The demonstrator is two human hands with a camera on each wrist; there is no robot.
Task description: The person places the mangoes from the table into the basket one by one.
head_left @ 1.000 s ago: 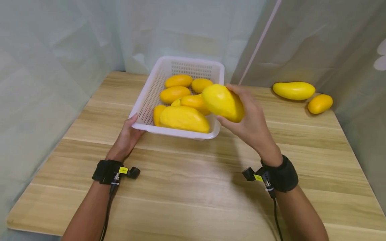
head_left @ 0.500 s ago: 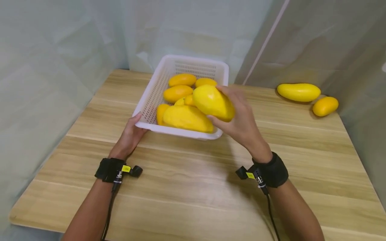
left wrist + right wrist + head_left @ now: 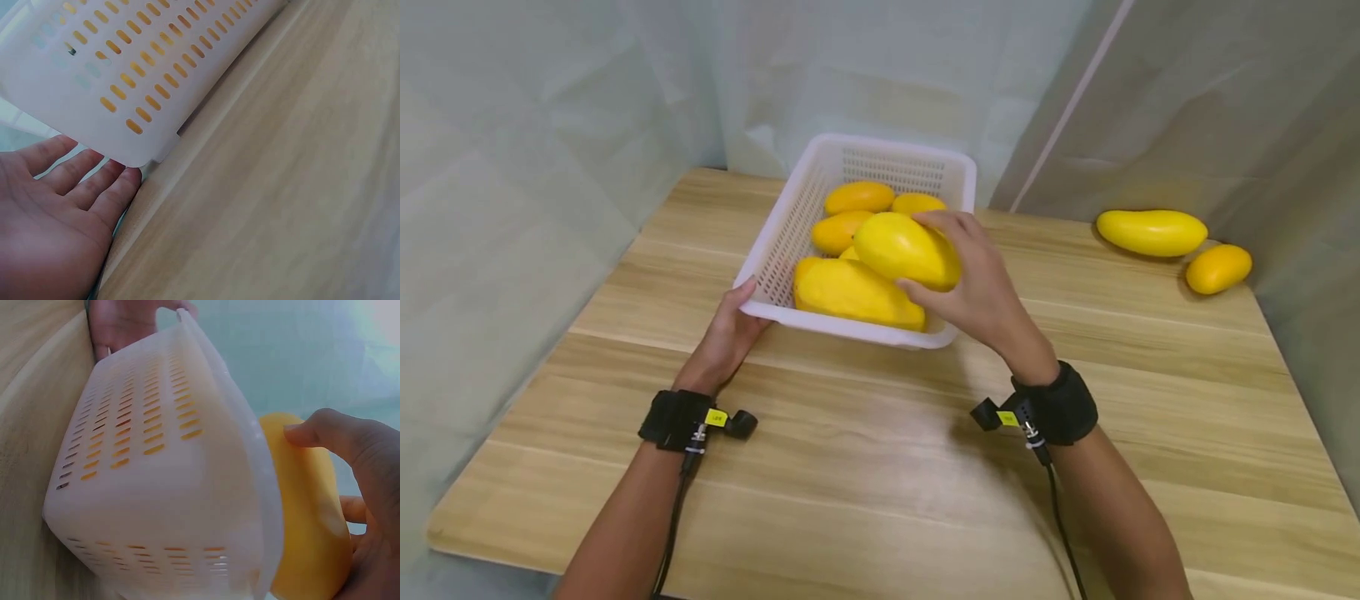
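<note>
My right hand grips a large yellow mango between thumb and fingers, over the white plastic basket. In the right wrist view this mango shows just beyond the basket's rim, with the thumb on its side. Several mangoes lie inside the basket, among them a big yellow one at the front and smaller orange ones at the back. My left hand holds the basket's front left corner, thumb over the rim. From the left wrist, its fingertips touch the basket's outer wall.
A long yellow mango and a smaller orange mango lie at the back right of the wooden table. Pale sheeting hangs behind and beside the table. Cables run along both forearms.
My right hand has carried the mango leftward, farther in over the basket's contents. The left hand keeps its hold on the corner. The whole scene shifts slightly right as the head view turns.
</note>
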